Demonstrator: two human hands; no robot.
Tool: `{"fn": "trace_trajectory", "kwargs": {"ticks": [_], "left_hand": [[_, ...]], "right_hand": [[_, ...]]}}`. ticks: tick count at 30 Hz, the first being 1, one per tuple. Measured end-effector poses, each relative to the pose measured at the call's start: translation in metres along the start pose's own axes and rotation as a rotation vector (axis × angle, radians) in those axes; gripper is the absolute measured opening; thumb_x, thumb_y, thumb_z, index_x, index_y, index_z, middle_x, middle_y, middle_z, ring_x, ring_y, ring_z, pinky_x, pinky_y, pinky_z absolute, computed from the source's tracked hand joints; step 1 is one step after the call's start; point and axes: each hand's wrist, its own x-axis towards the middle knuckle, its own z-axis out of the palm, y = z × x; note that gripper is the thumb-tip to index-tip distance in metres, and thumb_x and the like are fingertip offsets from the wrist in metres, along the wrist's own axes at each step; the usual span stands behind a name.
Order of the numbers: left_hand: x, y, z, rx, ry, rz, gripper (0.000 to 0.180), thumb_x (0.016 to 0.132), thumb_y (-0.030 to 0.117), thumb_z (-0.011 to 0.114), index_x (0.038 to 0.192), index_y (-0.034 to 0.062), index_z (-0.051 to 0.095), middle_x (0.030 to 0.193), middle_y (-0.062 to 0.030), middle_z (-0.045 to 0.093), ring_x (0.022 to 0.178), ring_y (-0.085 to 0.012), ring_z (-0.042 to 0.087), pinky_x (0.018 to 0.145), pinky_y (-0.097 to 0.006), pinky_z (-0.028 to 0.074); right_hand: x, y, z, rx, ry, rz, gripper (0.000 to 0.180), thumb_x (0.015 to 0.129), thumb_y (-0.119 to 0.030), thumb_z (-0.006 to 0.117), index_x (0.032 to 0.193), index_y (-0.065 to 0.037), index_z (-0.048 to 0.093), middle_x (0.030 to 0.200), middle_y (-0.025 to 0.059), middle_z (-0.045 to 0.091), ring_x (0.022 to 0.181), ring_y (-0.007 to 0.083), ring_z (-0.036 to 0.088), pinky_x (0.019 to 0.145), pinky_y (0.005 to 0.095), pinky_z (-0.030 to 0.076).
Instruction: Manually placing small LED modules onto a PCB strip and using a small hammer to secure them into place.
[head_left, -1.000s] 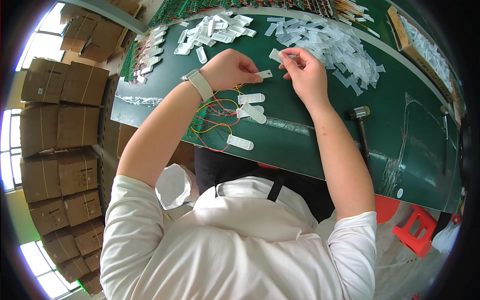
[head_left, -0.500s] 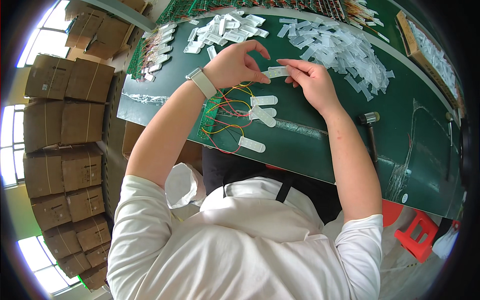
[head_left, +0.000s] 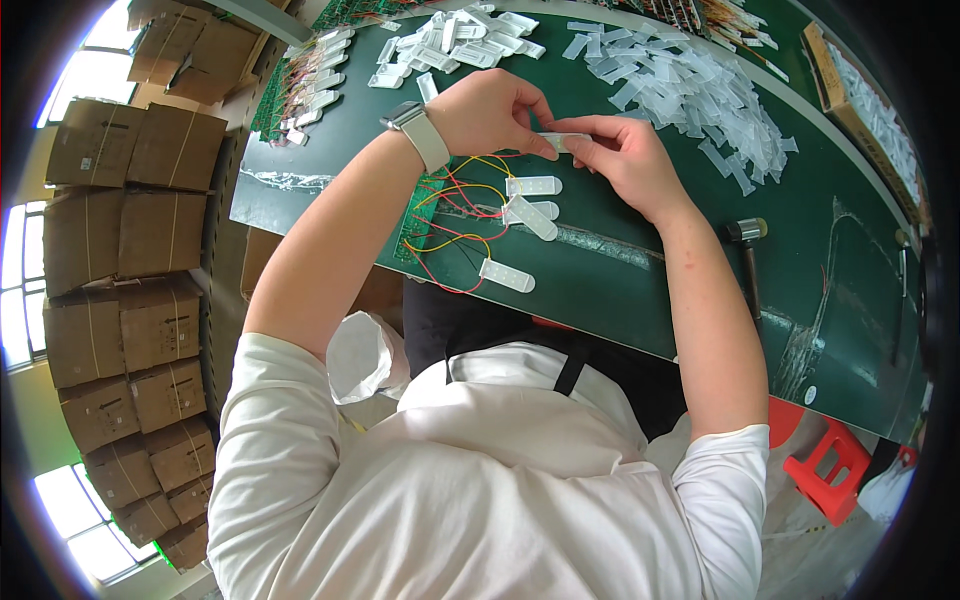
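A small white LED module [head_left: 566, 141] is held above the bench between my two hands. My left hand [head_left: 490, 112], with a watch on its wrist, closes thumb and fingers on the module's left end. On the other end, my right hand [head_left: 632, 165] pinches with thumb and forefinger. My fingers cover much of the piece. Just below lie several white LED modules [head_left: 507, 276], joined by red, yellow and black wires to a green circuit board [head_left: 424, 212], which my left forearm partly overlaps.
White plastic housings [head_left: 460, 40] and a heap of clear plastic strips [head_left: 690, 90] lie at the back of the green bench [head_left: 620, 310]. Wired modules [head_left: 318, 85] sit at far left. A hammer [head_left: 747, 255] rests beside my right forearm. A carton [head_left: 865, 115] stands at far right.
My left hand has moved right, and its spread fingers have closed onto the module. My right hand has shifted slightly right and keeps its pinch.
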Motion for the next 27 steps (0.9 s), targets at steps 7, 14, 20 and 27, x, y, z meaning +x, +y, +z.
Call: {"fn": "trace_trajectory", "kwargs": {"ticks": [7, 14, 20, 27], "left_hand": [[-0.003, -0.008, 0.002, -0.05, 0.005, 0.017, 0.031, 0.085, 0.026, 0.088, 0.103, 0.0029, 0.081, 0.084, -0.0036, 0.077, 0.073, -0.0079, 0.068, 0.07, -0.025, 0.055], [-0.014, -0.014, 0.001, -0.267, -0.011, -0.032, 0.028, 0.089, 0.012, 0.081, 0.116, 0.0045, 0.08, 0.094, -0.0094, 0.08, 0.086, -0.0099, 0.074, 0.08, -0.025, 0.059], [-0.018, -0.006, 0.017, -0.243, 0.18, -0.009, 0.039, 0.086, 0.007, 0.08, 0.125, 0.0078, 0.074, 0.09, -0.0065, 0.079, 0.083, -0.0107, 0.073, 0.078, -0.027, 0.059], [-0.033, -0.018, 0.026, 0.317, 0.597, 0.483, 0.015, 0.08, -0.002, 0.076, 0.09, 0.0086, 0.074, 0.09, 0.0003, 0.074, 0.085, -0.0217, 0.065, 0.077, -0.035, 0.056]], "right_hand": [[0.002, 0.006, 0.003, -0.033, 0.054, 0.023, 0.023, 0.097, -0.014, 0.072, 0.117, -0.007, 0.08, 0.088, 0.002, 0.077, 0.075, 0.0083, 0.069, 0.072, 0.0249, 0.053], [0.002, 0.006, 0.003, -0.011, 0.096, -0.025, 0.022, 0.094, -0.012, 0.072, 0.114, -0.007, 0.08, 0.082, 0.0014, 0.075, 0.073, 0.007, 0.067, 0.069, 0.0236, 0.051], [0.0, 0.007, 0.007, -0.162, 0.147, -0.012, 0.022, 0.091, -0.015, 0.074, 0.109, -0.007, 0.081, 0.077, 0.0, 0.073, 0.071, 0.006, 0.065, 0.065, 0.0228, 0.049], [0.003, 0.011, 0.001, 0.081, 0.161, 0.014, 0.022, 0.092, -0.015, 0.072, 0.11, -0.006, 0.081, 0.078, 0.0016, 0.074, 0.071, 0.0069, 0.067, 0.066, 0.0237, 0.051]]}}
